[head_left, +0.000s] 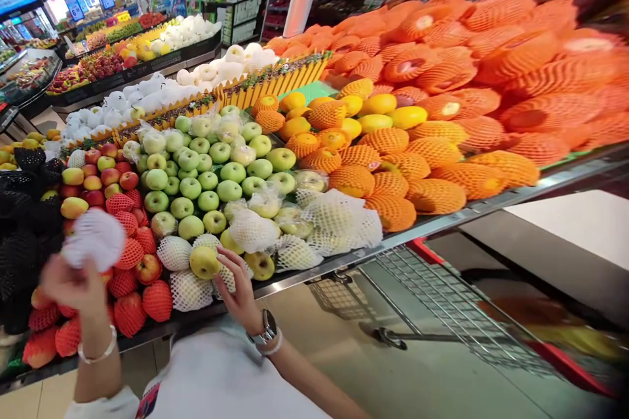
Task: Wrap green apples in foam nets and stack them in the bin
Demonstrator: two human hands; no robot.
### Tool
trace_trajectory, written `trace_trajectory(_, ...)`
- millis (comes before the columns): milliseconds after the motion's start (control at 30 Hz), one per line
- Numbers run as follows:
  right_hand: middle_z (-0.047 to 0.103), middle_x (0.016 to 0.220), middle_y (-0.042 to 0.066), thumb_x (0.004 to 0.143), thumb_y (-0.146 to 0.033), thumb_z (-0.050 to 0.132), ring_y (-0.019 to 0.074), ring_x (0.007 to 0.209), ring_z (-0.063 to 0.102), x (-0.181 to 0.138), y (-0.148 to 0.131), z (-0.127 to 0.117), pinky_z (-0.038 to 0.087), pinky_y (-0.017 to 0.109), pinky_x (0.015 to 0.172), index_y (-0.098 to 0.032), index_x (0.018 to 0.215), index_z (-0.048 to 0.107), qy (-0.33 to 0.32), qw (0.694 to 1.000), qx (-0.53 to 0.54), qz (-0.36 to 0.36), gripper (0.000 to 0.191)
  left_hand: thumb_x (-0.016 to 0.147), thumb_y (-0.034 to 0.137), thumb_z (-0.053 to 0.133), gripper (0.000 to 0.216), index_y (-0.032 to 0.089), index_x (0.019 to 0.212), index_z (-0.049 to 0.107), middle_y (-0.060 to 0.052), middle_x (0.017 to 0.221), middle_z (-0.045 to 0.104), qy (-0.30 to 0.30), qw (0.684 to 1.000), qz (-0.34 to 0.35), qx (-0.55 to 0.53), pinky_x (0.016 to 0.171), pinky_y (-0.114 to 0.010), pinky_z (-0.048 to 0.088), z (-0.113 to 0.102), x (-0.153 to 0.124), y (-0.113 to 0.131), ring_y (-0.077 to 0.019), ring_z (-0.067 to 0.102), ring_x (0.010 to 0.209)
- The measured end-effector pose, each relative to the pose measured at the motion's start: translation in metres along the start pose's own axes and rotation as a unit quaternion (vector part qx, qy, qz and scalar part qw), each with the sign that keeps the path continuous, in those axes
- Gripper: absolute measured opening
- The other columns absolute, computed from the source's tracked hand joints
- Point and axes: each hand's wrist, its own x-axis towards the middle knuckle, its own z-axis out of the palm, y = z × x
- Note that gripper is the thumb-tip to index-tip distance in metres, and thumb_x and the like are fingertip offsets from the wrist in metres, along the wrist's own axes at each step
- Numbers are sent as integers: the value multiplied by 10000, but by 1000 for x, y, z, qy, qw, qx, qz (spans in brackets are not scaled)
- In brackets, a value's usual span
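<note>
My left hand (73,285), smeared by motion, is raised over the red and yellow apples (111,175). Its fingers are closed on a white foam net (95,239); whether a fruit is inside, I cannot tell. At the front of the display, my right hand (238,288) has its thumb and fingers at the right side of a yellow-green apple (205,263). Beside that apple lie white-netted fruits (191,289), and behind it is a heap of green apples (189,188). Apples in red foam nets (130,314) lie between my two hands.
Mangoes in orange nets (442,196) and larger orange-netted fruits (535,65) fill the right side. A metal edge (314,272) borders the display. Below stands a shopping cart (432,294) with red corners. Yellow fencing (275,85) separates the back row; black-netted fruit (24,229) lies far left.
</note>
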Motion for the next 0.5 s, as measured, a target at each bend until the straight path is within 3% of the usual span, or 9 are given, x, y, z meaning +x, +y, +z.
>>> trace_trajectory(33,588,1302,120,939,-133,519,257,1232,574,2,-3,-2,509,458,1011,-269,1332,499,-5,1000,8,6,416,817,567,616,468,215,1115,534,-96,1141,620,-29,999,-16,-22,984,-513,486,23,-27,7,-289,587,1118)
trace_trajectory(100,656,1183,100,939,-145,531,235,1112,642,8,-8,-7,541,418,952,-263,1319,508,-41,998,31,20,399,801,561,641,413,198,993,590,-77,962,669,-153,982,-68,-89,829,-406,559,65,-69,17,-245,658,921)
trace_trajectory(200,702,959,39,933,-155,552,175,832,688,12,-14,-11,576,326,801,-261,1350,479,-122,989,74,40,436,783,606,648,430,195,897,594,-29,786,645,-196,954,-165,-154,657,-306,545,104,-101,24,-187,637,716)
trace_trajectory(267,690,871,8,926,-146,557,153,734,667,11,-17,-11,566,290,737,-264,1355,473,-130,987,83,46,453,797,641,611,454,194,876,614,-46,830,650,-242,939,-165,-181,703,-317,545,111,-110,25,-201,644,778)
trace_trajectory(333,679,860,4,918,-132,557,154,739,659,9,-19,-10,556,284,736,-269,1325,500,-102,991,76,50,434,841,637,551,458,194,886,656,-89,975,651,-277,939,-116,-169,837,-371,533,109,-115,24,-239,636,941)
trace_trajectory(500,656,934,38,903,-141,574,188,841,638,8,-23,-9,541,311,784,-260,1165,610,-56,995,55,62,290,939,472,441,396,187,923,715,-149,1130,619,-206,978,17,10,950,-496,442,87,-127,20,-295,554,1049)
